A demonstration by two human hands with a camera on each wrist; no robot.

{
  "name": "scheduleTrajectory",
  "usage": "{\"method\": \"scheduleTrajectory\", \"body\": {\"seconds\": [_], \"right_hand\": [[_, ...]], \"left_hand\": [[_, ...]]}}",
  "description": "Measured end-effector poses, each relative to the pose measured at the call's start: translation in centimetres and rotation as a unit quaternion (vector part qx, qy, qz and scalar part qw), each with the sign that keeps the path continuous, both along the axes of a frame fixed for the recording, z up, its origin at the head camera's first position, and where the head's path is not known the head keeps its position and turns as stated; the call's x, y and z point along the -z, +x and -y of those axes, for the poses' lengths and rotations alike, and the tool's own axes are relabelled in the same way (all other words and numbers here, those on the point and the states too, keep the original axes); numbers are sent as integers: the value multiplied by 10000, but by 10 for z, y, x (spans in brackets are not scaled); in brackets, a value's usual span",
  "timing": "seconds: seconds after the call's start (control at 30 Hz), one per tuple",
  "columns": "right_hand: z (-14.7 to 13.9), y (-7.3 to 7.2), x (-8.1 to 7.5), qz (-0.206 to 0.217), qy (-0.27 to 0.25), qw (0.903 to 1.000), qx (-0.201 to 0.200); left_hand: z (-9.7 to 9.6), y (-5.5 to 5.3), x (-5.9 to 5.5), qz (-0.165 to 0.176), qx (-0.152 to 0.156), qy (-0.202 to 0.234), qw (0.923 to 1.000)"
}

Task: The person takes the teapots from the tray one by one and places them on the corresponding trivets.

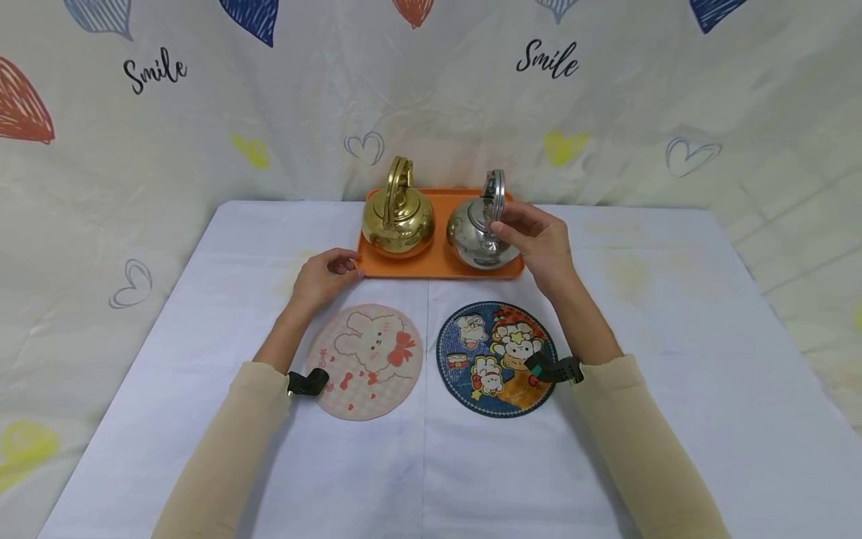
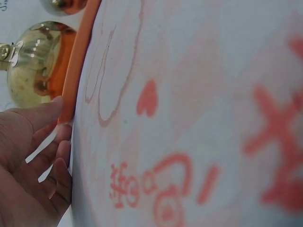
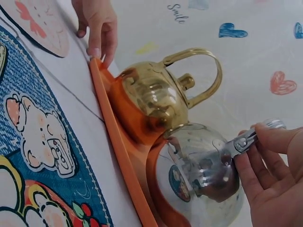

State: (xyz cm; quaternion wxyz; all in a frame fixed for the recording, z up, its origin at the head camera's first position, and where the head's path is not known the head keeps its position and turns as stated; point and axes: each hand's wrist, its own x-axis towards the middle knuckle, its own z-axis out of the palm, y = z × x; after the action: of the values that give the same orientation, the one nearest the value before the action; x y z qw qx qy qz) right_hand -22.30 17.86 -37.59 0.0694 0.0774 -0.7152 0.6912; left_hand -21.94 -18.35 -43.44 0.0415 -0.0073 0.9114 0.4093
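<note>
Two shiny round teapots with hoop handles stand on an orange tray (image 1: 441,213) at the far side of the table: a gold teapot (image 1: 399,230) on the left and a silver teapot (image 1: 471,238) on the right. My right hand (image 1: 542,245) pinches the silver teapot's handle (image 3: 241,144) between thumb and fingers, low on its right side. At the tray's front left corner, my left hand (image 1: 323,281) grips the rim, its thumb (image 2: 47,113) on the edge and its fingers curled below. The silver teapot rests on the tray, upright beside the gold one.
Two round mats lie in front of the tray: a pink bunny mat (image 1: 364,355) at left, a blue cartoon mat (image 1: 494,397) at right. A white cloth (image 1: 673,374) covers the table. Behind it hangs a backdrop (image 1: 465,97) with hearts and "Smile" lettering.
</note>
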Motion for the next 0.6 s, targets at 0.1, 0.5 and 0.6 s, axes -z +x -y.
{"method": "scheduleTrajectory", "body": {"seconds": [0.1, 0.5, 0.6], "right_hand": [[-1, 3, 0, 26, -28, 10000, -12], [-6, 15, -4, 98, 108, 9998, 97], [-7, 17, -7, 40, 71, 9999, 90]], "left_hand": [[0, 1, 1, -22, 13, -12, 10000], [1, 2, 2, 6, -6, -40, 10000], [1, 1, 1, -40, 1, -20, 10000]]}}
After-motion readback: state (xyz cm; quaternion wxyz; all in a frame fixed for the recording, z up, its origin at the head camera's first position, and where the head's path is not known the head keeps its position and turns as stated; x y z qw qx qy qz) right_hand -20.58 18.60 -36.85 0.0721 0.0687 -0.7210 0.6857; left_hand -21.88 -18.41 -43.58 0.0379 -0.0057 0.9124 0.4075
